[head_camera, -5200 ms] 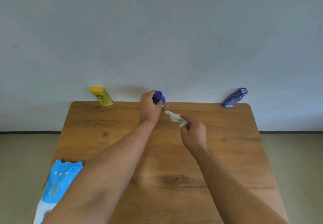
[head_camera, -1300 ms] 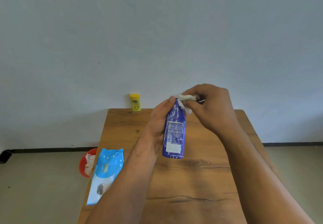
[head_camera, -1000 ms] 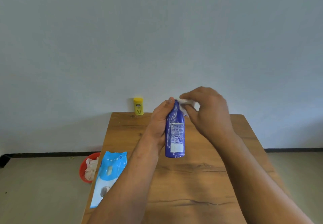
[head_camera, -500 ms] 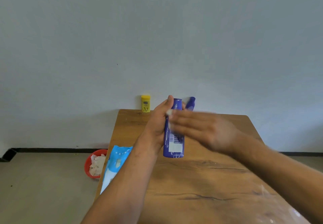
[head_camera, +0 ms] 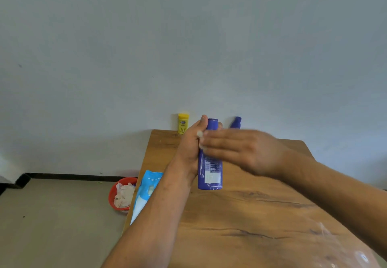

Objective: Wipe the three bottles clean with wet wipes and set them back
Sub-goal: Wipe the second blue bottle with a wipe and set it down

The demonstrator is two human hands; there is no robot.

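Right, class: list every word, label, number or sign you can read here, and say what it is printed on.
Nothing reads as words.
Back label of the blue bottle: barcode and small print, too blurred.
Front of the yellow bottle: blue oval logo, too small.
The wet wipes pack: white dots, no legible text.
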